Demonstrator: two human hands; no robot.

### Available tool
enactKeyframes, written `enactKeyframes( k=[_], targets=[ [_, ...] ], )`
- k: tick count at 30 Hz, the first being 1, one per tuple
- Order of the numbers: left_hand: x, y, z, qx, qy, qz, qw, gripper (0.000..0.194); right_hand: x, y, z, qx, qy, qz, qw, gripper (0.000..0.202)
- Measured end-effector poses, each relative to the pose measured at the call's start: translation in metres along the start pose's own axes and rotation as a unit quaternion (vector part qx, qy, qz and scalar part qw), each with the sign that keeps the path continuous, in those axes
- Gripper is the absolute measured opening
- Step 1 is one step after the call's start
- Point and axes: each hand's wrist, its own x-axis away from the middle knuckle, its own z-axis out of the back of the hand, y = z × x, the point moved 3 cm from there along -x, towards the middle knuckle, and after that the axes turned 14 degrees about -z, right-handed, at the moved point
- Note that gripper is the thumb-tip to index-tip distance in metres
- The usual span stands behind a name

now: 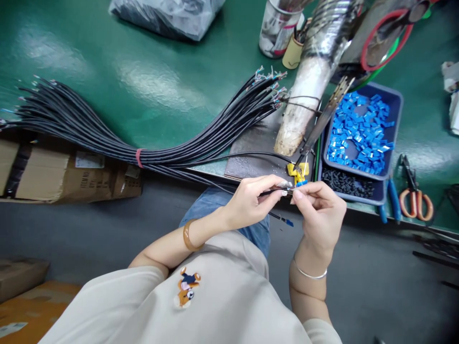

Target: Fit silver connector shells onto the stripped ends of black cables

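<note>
My left hand is closed in a pinch on a black cable near its end. Fingertip to fingertip with it, my right hand pinches at the thin wires at that cable's tip; the wires are too small to make out well. Just beyond the fingers stands a yellow holder with a blue connector at its near side. A soldering iron slants down so its tip is close over the holder. Another cable with a blue connector end hangs below my hands.
A bundle of black cables, tied with a pink band, lies across the green table. To the right, a bin of blue connectors rests above a bin of small black parts. Beside them are scissors and blue-handled pliers.
</note>
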Motion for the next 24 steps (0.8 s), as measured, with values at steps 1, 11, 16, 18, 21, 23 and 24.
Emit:
enactKeyframes(
  k=[1,11,16,18,21,23,24],
  targets=[
    [0.0,0.0,0.0,0.003,0.001,-0.003,1.0,0.015,-0.002,0.001,0.0,-0.02,-0.018,-0.006,1.0,0.016],
    [-0.008,-0.013,-0.004,0.185,0.093,0.162,0.965,0.016,0.014,-0.018,0.01,-0.03,0.198,0.159,0.967,0.021],
    [-0.016,-0.015,-0.003,0.236,0.074,0.193,0.95,0.019,0.015,-0.016,0.012,0.086,0.203,0.161,0.962,0.011],
    [-0.016,-0.016,-0.003,0.229,0.077,0.191,0.951,0.019,0.013,-0.016,0.01,0.137,0.188,0.211,0.949,0.01],
    [-0.015,-0.016,-0.005,0.22,0.069,0.189,0.955,0.02,0.011,-0.017,0.004,0.182,0.17,0.281,0.927,0.013],
    [-0.015,-0.016,-0.006,0.214,0.066,0.192,0.956,0.019,0.009,-0.015,0.0,0.193,0.165,0.291,0.922,0.014],
    [-0.015,-0.017,-0.006,0.211,0.067,0.193,0.956,0.019,0.008,-0.014,-0.001,0.196,0.166,0.288,0.923,0.013]
  ],
)
